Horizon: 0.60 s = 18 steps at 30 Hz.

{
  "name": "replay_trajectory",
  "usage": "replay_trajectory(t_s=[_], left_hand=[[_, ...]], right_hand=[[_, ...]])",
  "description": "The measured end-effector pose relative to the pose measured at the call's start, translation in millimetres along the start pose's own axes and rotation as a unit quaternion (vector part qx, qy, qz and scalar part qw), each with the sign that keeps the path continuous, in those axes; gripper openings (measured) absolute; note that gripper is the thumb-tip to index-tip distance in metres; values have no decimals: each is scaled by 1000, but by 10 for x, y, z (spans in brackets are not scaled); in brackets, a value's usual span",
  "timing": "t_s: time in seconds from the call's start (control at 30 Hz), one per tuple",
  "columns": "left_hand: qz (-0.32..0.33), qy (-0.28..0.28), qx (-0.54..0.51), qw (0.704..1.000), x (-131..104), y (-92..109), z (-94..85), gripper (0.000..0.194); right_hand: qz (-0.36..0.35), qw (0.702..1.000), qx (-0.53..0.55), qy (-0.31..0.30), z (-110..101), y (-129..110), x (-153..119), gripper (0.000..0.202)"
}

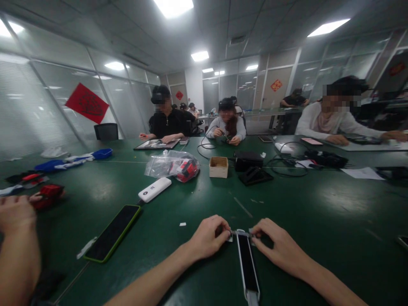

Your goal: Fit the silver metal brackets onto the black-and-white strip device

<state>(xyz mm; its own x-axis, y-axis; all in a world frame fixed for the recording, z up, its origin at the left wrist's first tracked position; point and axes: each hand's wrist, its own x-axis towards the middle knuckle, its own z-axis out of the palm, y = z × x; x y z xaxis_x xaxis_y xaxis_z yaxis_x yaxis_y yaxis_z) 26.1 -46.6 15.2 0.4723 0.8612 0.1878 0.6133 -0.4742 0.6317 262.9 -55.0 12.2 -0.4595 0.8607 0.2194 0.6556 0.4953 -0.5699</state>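
A slim device with a black face and white rim (247,263) lies on the green table in front of me, its far end between my two hands. A pale strip or cable runs from its near end to the bottom of the view. At its top left corner, my left hand (208,236) is closed in a pinch on a small pale piece (230,239). My right hand (280,244) pinches another small pale piece (253,239) at the top right corner. Whether these pieces are attached to the device I cannot tell.
A green-edged phone (113,233), white power bank (155,189), plastic bag (159,163), small open box (218,167) and black case (248,160) lie around. Another person's arm (19,246) rests at far left. Several people sit across the table.
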Motion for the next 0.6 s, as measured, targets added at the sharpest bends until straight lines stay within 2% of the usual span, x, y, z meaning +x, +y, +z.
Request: replay_trajectory(t_s=[0.13, 0.3, 0.6], left_hand=[[-11, 19, 0, 1000, 24, 5, -8, 10], [7, 1, 19, 1000, 36, 0, -28, 11], [10, 6, 11, 1000, 21, 1, -35, 8]], right_hand=[[-14, 1000, 0, 12, -16, -13, -1, 9], [-12, 1000, -7, 18, -21, -22, 2, 6], [7, 1000, -4, 6, -29, -38, 1, 7]])
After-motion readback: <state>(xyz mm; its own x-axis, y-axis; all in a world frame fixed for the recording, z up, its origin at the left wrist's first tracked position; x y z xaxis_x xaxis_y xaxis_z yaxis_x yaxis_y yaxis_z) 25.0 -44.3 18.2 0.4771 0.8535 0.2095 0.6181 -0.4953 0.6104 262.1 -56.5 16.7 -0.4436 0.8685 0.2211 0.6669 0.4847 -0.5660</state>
